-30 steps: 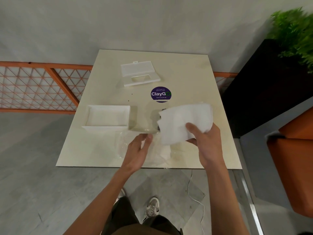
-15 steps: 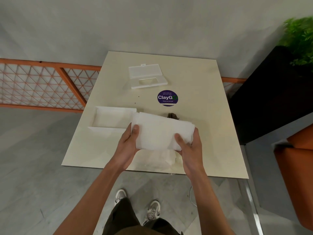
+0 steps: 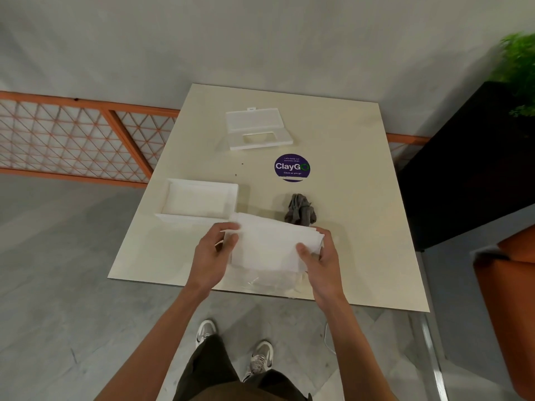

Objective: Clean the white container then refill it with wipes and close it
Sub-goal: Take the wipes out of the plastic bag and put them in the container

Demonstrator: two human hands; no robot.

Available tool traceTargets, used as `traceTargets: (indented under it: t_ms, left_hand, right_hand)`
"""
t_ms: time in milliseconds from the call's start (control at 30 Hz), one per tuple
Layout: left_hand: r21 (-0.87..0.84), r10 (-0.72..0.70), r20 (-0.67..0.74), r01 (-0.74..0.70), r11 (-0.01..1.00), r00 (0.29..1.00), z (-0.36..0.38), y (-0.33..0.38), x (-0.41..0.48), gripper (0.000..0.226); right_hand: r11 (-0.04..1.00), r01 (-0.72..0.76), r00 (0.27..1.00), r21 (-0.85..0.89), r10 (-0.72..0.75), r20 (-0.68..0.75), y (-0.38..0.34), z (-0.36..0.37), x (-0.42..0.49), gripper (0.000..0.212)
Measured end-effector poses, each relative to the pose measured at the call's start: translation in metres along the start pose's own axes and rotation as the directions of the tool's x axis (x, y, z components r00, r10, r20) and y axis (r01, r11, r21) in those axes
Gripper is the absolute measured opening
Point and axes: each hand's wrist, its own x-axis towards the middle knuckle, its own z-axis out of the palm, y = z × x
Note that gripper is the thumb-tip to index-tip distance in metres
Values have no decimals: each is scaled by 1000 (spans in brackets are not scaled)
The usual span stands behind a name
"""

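Observation:
A stack of white wipes (image 3: pixel 269 244) is held above the table's near edge between both hands. My left hand (image 3: pixel 214 256) grips its left end, and my right hand (image 3: pixel 321 259) grips its right end with the thumb on top. The open white container (image 3: pixel 199 199) sits just left and beyond the stack, with nothing inside. Its white lid (image 3: pixel 257 128), with a rectangular opening and a raised flap, lies farther back. Under the stack lies clear plastic wrapping (image 3: pixel 272 280).
A crumpled grey cloth (image 3: pixel 299 209) lies just behind the wipes. A round purple sticker (image 3: pixel 291 167) marks the cream table (image 3: pixel 362 227). An orange lattice fence (image 3: pixel 72 137) runs on the left; a black planter (image 3: pixel 469 175) and an orange seat (image 3: pixel 512 285) stand right.
My right hand brought the wipes from the right to the middle, and my left hand took hold of their left end. The grey cloth came into view behind them.

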Motion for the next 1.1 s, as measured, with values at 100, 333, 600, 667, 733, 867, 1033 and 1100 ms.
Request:
traceTargets:
  t_ms: [100, 333, 600, 667, 733, 867, 1033, 1100]
  left_hand:
    - [-57, -43, 8, 43, 997, 999, -1, 3, 1, 25]
    - [-22, -43, -28, 42, 999, 999, -3, 5, 7, 8]
    - [-185, -67, 43, 74, 980, 997, -3, 10, 8, 15]
    - [-196, -116, 76, 129, 972, 990, -1, 5, 9, 17]
    - [-185, -149, 42, 154, 971, 988, 1, 0, 11, 15]
    - [-246, -260, 32, 259, 934, 965, 2, -6, 12, 20]
    - [-260, -283, 74, 293, 920, 956, -2, -6, 16, 44]
    - [-251, -285, 69, 293, 923, 956, -4, -7, 15, 52]
  right_hand:
    - [1000, -3, 1000, 12, 3, 21, -4, -2, 2, 39]
    - [981, 166, 982, -103, -155, 109, -17, -2, 1, 66]
    - [877, 326, 924, -352, -219, 312, -18, -6, -2, 51]
    - [772, 397, 905, -497, -238, 353, -12, -3, 2, 47]
    - [558, 409, 912, -722, -263, 314, -6, 4, 6, 39]
    - [142, 572, 740, -808, -513, 434, -11, 35, 3, 43]
    - [89, 782, 593, -617, -410, 693, 2, 62, -5, 53]
    - [152, 790, 594, -594, -431, 679, 11, 66, -8, 33]
